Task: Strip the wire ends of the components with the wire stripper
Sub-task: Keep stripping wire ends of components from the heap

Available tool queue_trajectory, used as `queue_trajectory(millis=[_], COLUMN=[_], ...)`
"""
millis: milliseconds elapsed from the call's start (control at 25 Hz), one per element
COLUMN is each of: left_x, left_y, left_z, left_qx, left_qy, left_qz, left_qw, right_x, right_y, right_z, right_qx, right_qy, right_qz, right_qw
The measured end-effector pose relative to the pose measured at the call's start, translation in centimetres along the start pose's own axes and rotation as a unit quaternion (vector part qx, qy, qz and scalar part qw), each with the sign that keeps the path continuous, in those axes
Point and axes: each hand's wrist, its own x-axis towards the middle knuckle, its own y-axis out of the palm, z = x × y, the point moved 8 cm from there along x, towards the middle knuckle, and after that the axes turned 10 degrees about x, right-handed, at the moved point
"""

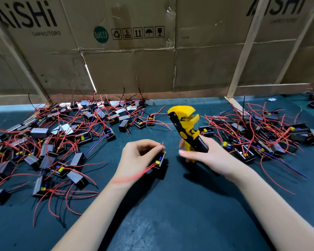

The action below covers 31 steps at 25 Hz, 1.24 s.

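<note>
My left hand holds a small black boxed component with a yellow part inside, and its fingertips pinch a red wire end that points up toward the stripper. More red wires trail, blurred, from the component across my wrist. My right hand grips the handles of a yellow and black wire stripper, held upright with its jaws tilted to the right, above and right of the wire end. The jaws hold nothing.
Two heaps of black components with red, blue and black wires lie on the dark green mat: a large heap at the left and another at the right. Cardboard sheets on wooden battens wall off the back.
</note>
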Motion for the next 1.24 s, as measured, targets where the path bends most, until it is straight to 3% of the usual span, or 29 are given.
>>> queue_trajectory(millis=[120, 240, 400, 560, 960, 1240], left_x=[0.2, 0.1, 0.0, -0.1, -0.5, -0.3], left_y=[-0.6, -0.5, -0.2, 0.8, 1.8, 1.8], left_z=[0.4, 0.2, -0.2, -0.5, 0.2, 0.5], left_qx=[-0.049, -0.071, -0.150, -0.097, 0.065, 0.076], left_qy=[-0.037, -0.034, -0.037, -0.024, 0.021, 0.029], left_qz=[-0.027, -0.027, -0.007, 0.028, 0.084, 0.065], left_qw=[0.998, 0.997, 0.988, 0.995, 0.994, 0.995], right_x=[0.2, -0.6, -1.0, -0.9, -0.4, -0.3], right_y=[-2.6, -5.2, -6.2, -5.2, -3.7, -3.2], right_z=[-0.5, 0.3, 0.8, 1.0, 0.2, 0.3], right_qx=[-0.129, -0.263, -0.415, -0.506, -0.590, -0.623], right_qy=[-0.012, -0.035, -0.039, -0.065, -0.044, -0.037], right_qz=[-0.143, -0.274, -0.340, -0.337, -0.296, -0.287], right_qw=[0.981, 0.924, 0.843, 0.791, 0.750, 0.727])
